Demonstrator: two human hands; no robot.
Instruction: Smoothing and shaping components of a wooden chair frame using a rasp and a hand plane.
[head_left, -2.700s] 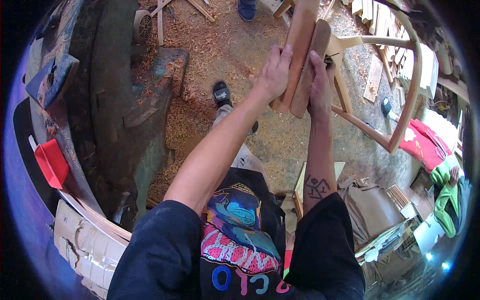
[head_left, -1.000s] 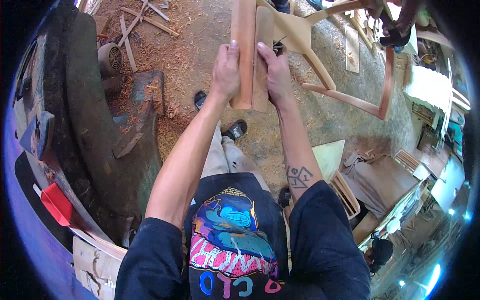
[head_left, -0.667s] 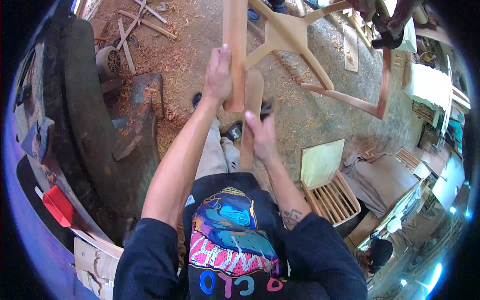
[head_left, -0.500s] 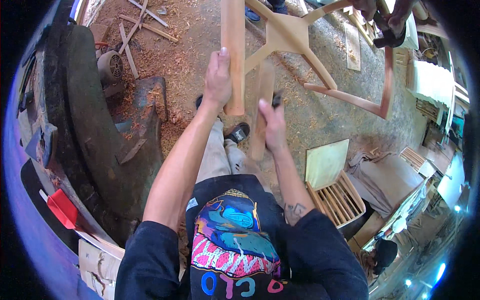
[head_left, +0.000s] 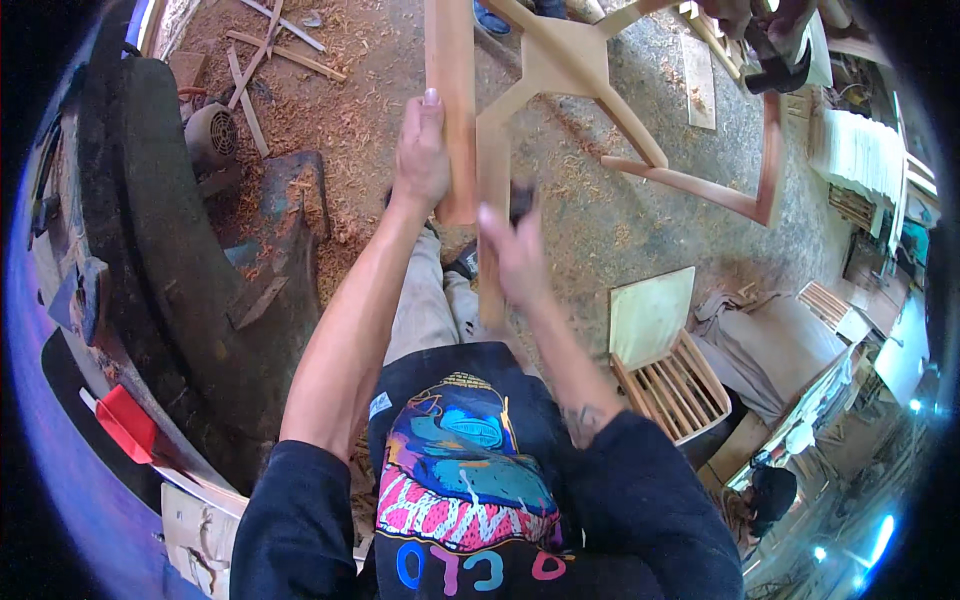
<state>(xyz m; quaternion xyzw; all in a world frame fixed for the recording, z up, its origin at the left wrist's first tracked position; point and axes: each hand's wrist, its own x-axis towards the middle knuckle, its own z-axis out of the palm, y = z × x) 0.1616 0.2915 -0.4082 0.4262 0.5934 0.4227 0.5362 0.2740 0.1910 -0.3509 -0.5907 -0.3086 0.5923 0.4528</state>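
Note:
My left hand (head_left: 422, 160) grips a long, flat-sided wooden beam (head_left: 455, 150) that runs upward out of view. Close on its right, my right hand (head_left: 518, 255) is closed round a slim wooden bar (head_left: 489, 265), blurred by motion. A dark part (head_left: 522, 200) shows beside the right hand; what it is I cannot make out. Beyond both hands lies a pale wooden frame (head_left: 568, 62) with arms spreading from a flat centre. Whether the bar touches the beam or that frame is unclear.
At upper right another person's hands (head_left: 790, 30) are near a dark tool (head_left: 780, 75). An angled wooden piece (head_left: 700, 190) stands below them. To the left is a large dark machine (head_left: 170, 200) with a motor (head_left: 212, 135). Shavings and sticks (head_left: 285, 55) litter the floor. A slatted wooden piece (head_left: 675, 390) sits at right.
My right hand has moved left with the wooden bar, bringing it close to the beam. The beam in my left hand has shifted slightly left and up, as has the whole view.

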